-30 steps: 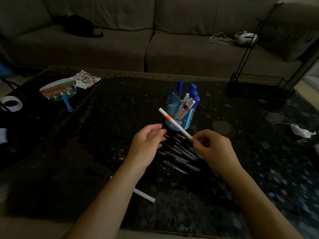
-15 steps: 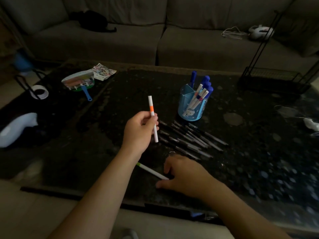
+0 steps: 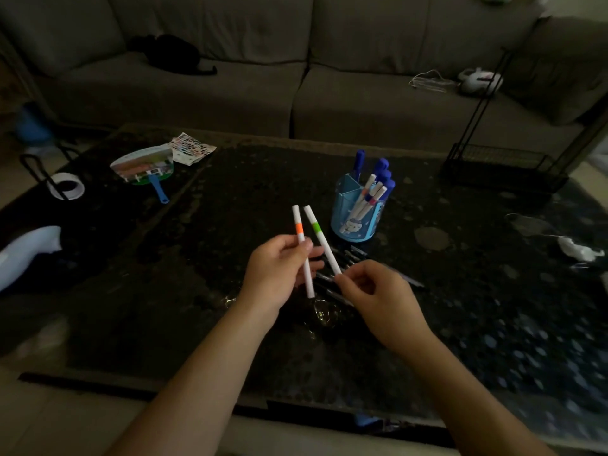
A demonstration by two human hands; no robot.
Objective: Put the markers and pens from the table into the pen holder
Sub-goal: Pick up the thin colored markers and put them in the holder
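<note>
Both hands hover over the dark table, close together. Left hand pinches a white marker with an orange band, nearly upright. Right hand grips the lower end of a white marker with a green band, tilted left. Dark pens lie beneath them. Just beyond stands the blue pen holder, already holding several markers.
</note>
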